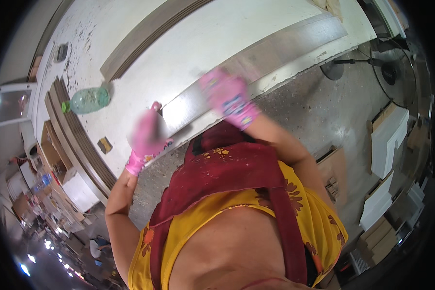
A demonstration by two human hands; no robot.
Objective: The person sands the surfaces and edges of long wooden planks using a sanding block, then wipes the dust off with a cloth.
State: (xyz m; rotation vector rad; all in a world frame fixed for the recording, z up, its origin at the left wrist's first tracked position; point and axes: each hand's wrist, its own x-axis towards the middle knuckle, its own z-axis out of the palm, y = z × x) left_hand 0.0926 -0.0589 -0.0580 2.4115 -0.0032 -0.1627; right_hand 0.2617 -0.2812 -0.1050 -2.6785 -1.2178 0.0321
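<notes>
A long grey-brown board [275, 48] lies along the near edge of a white worktable [188, 53]. Both my hands wear pink gloves. My left hand [147, 135] is blurred and sits at the board's left end, by the table edge. My right hand [227, 94] rests on top of the board near its middle, fingers curled over it. Whether either hand truly grips the board is unclear.
A green plastic bottle [87, 100] lies on the table to the left. Another long brown board [145, 36] lies farther back. A small brown block [105, 144] sits near the edge. A standing fan [386, 58] and stacked white panels [389, 140] are on the concrete floor to the right.
</notes>
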